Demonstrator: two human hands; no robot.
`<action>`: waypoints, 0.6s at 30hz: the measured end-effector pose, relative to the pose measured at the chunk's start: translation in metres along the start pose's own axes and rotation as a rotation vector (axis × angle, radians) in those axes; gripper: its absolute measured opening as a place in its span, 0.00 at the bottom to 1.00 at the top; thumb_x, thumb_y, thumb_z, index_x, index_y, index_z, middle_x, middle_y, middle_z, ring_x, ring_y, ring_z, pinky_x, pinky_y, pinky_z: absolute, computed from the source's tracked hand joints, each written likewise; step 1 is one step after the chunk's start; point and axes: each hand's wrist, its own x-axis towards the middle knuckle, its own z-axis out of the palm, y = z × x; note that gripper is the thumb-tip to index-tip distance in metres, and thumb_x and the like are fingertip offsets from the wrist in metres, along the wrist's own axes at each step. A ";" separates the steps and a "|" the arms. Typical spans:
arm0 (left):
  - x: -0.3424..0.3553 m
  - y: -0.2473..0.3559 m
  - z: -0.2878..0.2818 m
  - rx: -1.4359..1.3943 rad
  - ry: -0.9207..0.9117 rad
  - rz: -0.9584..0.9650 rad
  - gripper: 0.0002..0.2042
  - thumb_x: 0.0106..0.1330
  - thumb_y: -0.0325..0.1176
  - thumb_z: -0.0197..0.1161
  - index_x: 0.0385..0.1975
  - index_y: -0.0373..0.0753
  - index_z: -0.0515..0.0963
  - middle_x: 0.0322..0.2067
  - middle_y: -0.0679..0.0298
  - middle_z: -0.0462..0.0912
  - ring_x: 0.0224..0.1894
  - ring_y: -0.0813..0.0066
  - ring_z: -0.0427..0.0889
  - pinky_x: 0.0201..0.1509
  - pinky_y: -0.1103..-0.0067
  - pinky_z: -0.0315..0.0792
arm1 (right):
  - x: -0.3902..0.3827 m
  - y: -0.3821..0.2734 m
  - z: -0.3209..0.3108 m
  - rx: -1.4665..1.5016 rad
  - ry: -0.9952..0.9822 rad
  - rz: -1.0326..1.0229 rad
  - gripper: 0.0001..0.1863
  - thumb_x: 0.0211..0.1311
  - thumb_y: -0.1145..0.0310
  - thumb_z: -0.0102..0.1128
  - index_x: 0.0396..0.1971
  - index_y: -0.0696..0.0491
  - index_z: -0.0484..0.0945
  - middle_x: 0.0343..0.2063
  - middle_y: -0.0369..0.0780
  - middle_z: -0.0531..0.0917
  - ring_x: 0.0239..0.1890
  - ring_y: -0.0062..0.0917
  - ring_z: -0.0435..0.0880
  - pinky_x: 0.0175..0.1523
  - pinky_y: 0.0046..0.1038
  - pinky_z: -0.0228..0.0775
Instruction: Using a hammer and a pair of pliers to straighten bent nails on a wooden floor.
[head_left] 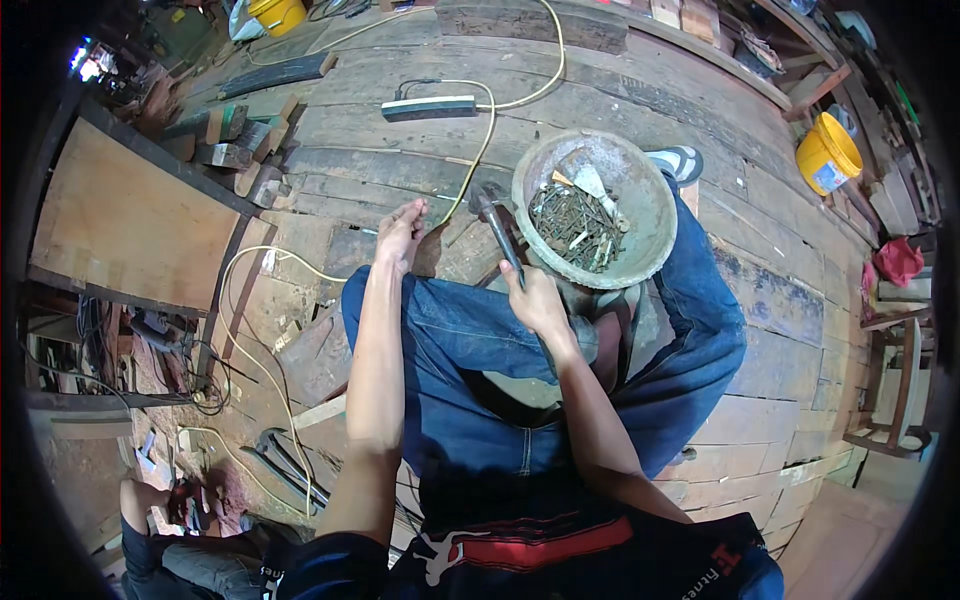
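My right hand [538, 305] is closed round the dark handle of a hammer [505, 243]. The hammer's head is up by the rim of a round stone-grey basin [655, 245]. My left hand [400, 238] has its fingers pinched together to the left of the hammer head, over a wooden block [450, 250]. A thin pale rod shows by its fingertips, but whether they hold it I cannot make out. Many nails [575, 225] lie heaped in the basin, with a pale scraper-like blade [588, 182] on top.
A yellow cable [492, 125] winds over the plank floor beside a power strip [430, 108]. Wood offcuts [235, 140] and a framed panel [130, 215] are at left. Another person's hand [145, 500] shows at lower left. A yellow bucket [828, 155] stands at right, a stool [900, 385] nearer.
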 end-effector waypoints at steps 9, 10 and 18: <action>-0.012 0.011 0.007 -0.151 -0.117 -0.074 0.09 0.66 0.39 0.63 0.34 0.41 0.75 0.29 0.72 0.73 0.28 0.83 0.69 0.31 0.84 0.63 | 0.001 0.006 0.001 -0.007 -0.022 0.003 0.28 0.68 0.50 0.48 0.35 0.65 0.78 0.26 0.63 0.78 0.38 0.59 0.79 0.44 0.51 0.70; -0.012 0.010 0.008 -0.124 -0.103 -0.073 0.09 0.66 0.39 0.64 0.33 0.41 0.75 0.30 0.72 0.73 0.28 0.82 0.70 0.31 0.84 0.64 | 0.002 0.007 0.001 -0.003 -0.024 0.005 0.28 0.68 0.50 0.48 0.35 0.65 0.78 0.26 0.63 0.78 0.39 0.59 0.79 0.44 0.51 0.70; 0.003 -0.002 0.006 0.281 -0.038 -0.069 0.12 0.70 0.44 0.56 0.31 0.42 0.76 0.26 0.72 0.71 0.27 0.80 0.71 0.30 0.80 0.65 | 0.006 0.020 0.004 -0.068 -0.112 0.113 0.31 0.67 0.46 0.46 0.36 0.66 0.78 0.30 0.64 0.79 0.41 0.59 0.79 0.48 0.51 0.71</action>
